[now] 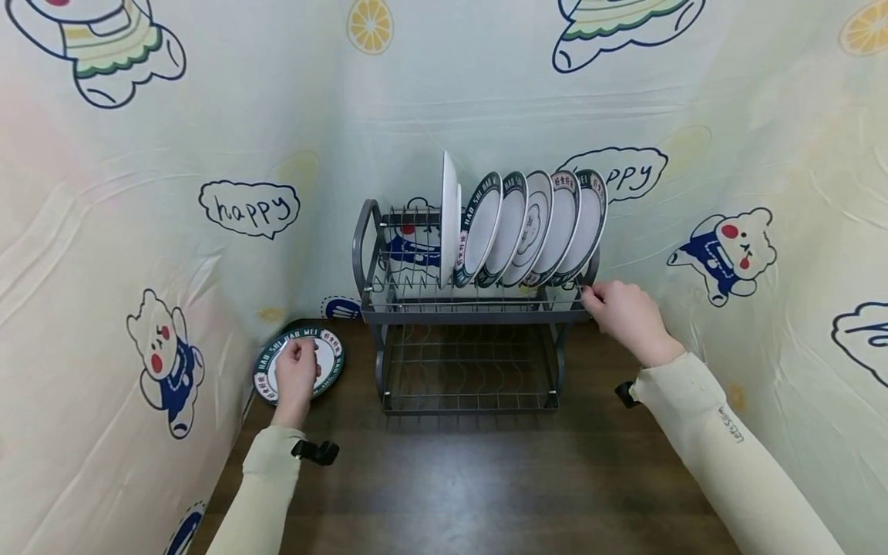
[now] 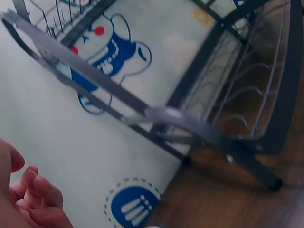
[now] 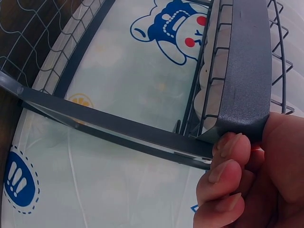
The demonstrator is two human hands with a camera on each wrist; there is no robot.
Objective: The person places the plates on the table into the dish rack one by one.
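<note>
A grey two-tier dish rack (image 1: 472,317) stands against the patterned backdrop. My right hand (image 1: 627,317) grips the front right corner of its upper tier; in the right wrist view, the fingers (image 3: 223,178) curl under the grey edge. Several white plates with green lettered rims (image 1: 533,227) lean in the upper tier, and a white plate (image 1: 449,223) stands nearly edge-on at their left. My left hand (image 1: 297,374), loosely curled and holding nothing, is over a green-rimmed plate (image 1: 331,356) on the table left of the rack. The left wrist view shows its bent fingers (image 2: 42,199) beside the rack's side frame.
The lower tier (image 1: 472,378) of the rack is a wire shelf near the brown wooden table (image 1: 451,478). A cartoon-printed cloth (image 1: 264,123) surrounds the table at the back and both sides. Wire slots (image 1: 409,239) fill the upper tier's left part.
</note>
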